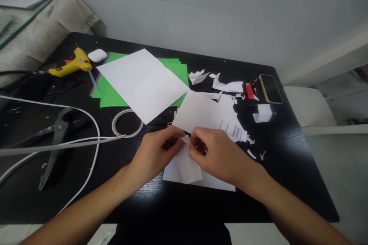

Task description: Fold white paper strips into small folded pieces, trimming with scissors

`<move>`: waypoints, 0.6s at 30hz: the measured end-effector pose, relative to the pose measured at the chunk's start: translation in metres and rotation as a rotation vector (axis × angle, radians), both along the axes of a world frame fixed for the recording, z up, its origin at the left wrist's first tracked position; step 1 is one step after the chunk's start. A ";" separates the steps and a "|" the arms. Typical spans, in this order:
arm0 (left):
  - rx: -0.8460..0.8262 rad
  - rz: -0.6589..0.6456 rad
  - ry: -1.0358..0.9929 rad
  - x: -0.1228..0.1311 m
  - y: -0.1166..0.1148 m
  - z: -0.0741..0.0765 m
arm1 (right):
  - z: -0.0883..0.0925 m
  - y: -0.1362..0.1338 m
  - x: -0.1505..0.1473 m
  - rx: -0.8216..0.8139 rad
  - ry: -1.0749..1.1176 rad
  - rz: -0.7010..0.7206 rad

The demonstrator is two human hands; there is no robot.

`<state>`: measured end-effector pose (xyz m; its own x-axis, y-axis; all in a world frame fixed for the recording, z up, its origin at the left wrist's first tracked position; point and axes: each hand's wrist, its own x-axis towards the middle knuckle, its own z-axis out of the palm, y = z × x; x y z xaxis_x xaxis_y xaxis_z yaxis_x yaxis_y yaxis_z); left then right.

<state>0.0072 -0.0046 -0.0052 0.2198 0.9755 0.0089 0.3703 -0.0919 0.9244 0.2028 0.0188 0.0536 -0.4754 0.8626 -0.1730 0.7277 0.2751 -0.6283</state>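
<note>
My left hand (156, 155) and my right hand (217, 153) meet over a black table (293, 183), both pinched on the top of a small folded piece of white paper (188, 166) that hangs down between them. Under it lies a flat white sheet (218, 182). Just beyond my fingers is another white sheet (201, 113) with cut strips along its right edge. A large white sheet (142, 82) rests on green paper (110, 93) farther back.
Yellow glue gun (70, 65) and white earbud case (97, 55) at back left. Black pliers (56, 138), white cables (57, 145) and a tape ring (126, 123) on the left. Paper scraps (227, 84), red lighter (249, 90), phone (270, 89), small white box (263, 113) at right.
</note>
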 end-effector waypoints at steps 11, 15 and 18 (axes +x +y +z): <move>0.026 -0.041 0.038 0.000 0.002 0.002 | -0.004 -0.001 0.002 0.013 0.047 0.023; 0.059 -0.045 0.048 -0.001 0.002 0.003 | -0.004 -0.002 0.003 0.009 0.049 0.029; 0.050 -0.060 0.039 -0.001 0.002 0.003 | -0.004 -0.002 0.004 0.010 0.073 0.041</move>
